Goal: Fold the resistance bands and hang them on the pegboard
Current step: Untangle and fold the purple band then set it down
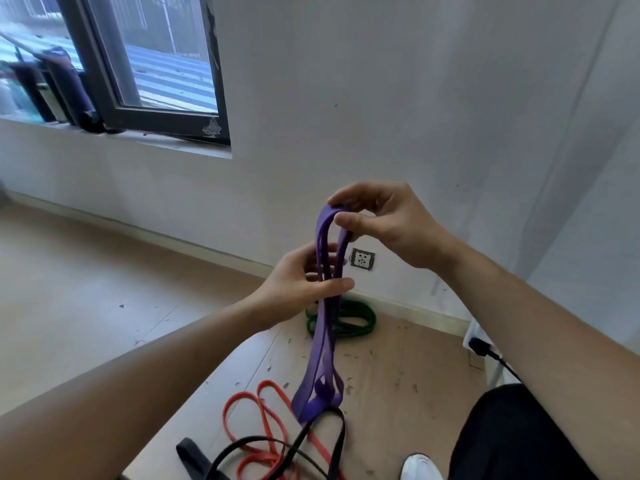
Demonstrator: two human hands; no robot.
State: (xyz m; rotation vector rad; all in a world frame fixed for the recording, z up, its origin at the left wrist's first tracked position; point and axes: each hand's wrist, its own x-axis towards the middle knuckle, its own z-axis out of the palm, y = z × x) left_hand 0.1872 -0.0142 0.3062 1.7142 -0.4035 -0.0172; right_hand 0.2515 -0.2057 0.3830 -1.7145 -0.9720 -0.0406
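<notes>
While the purple band hangs doubled between both hands, I read it as light, limp and rubbery. It looks grippy rather than slick, so it shouldn't slip, but the loose loops will flop and spring apart unless gathered. The best hold is where it's taken now: right hand pinching the top fold between thumb and fingertips, left hand curled round the strands lower down, thumb across the front. It's a flat, matte violet strap, several strands deep, though I can't quite count them. Its bottom loops dangle low over the black band on the floor. Red band and green band lie loose there too. No pegboard in view.
</notes>
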